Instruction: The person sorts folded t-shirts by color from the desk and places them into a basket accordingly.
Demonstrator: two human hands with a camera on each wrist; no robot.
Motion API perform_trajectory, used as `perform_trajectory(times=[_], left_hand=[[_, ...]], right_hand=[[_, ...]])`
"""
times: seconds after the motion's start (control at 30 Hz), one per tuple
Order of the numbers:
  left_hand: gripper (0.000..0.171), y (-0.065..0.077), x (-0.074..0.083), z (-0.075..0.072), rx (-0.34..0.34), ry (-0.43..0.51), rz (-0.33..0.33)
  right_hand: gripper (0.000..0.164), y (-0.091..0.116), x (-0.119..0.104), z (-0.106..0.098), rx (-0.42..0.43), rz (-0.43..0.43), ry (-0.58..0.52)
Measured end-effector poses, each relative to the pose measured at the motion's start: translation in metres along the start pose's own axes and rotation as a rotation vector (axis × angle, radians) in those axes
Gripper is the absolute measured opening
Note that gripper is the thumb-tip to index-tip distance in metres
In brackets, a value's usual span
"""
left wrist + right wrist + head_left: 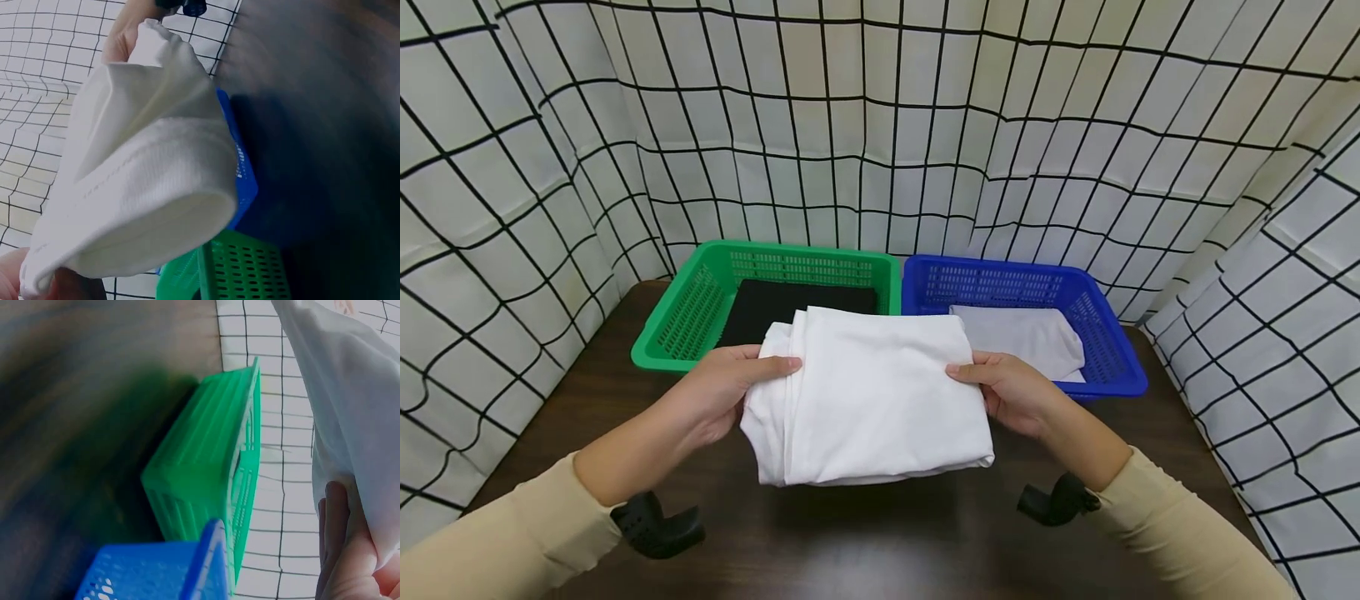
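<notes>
A folded white cloth hangs above the dark table, held between both hands. My left hand grips its left edge, thumb on top. My right hand grips the right edge the same way. In the left wrist view the folded white cloth fills the middle of the frame, with the far hand at its top end. The right wrist view shows the cloth draped over my right fingers. Behind stand a green basket with a black cloth inside and a blue basket with a white cloth inside.
The dark wooden table carries both baskets side by side at its back edge. A white curtain with a black grid closes in the table on three sides. Bare tabletop lies beneath the cloth and in front of the baskets.
</notes>
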State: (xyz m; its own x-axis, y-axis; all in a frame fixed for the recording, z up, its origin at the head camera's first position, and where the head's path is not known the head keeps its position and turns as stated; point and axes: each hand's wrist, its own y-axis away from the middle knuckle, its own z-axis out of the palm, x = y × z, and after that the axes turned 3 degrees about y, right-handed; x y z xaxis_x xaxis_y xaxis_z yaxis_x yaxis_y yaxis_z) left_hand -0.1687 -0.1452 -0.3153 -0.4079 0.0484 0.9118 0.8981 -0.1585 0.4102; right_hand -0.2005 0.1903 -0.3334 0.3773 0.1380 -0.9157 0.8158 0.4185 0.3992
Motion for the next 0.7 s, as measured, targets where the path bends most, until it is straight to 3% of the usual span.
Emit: perform_trajectory(times=[0.27, 0.5, 0.7], left_hand=[[0.056, -0.016, 0.022, 0.010, 0.017, -0.027, 0.018], [0.050, -0.026, 0.044, 0.015, -0.021, -0.047, -0.002], [0.049, -0.034, 0.061, 0.020, -0.013, -0.041, -0.024]], right_hand=[[0.042, 0.001, -0.021, -0.015, 0.037, -0.021, 0.048], [0.043, 0.003, -0.032, -0.024, 0.073, -0.015, 0.064], [0.047, 0.006, -0.043, -0.032, 0.117, -0.013, 0.062]])
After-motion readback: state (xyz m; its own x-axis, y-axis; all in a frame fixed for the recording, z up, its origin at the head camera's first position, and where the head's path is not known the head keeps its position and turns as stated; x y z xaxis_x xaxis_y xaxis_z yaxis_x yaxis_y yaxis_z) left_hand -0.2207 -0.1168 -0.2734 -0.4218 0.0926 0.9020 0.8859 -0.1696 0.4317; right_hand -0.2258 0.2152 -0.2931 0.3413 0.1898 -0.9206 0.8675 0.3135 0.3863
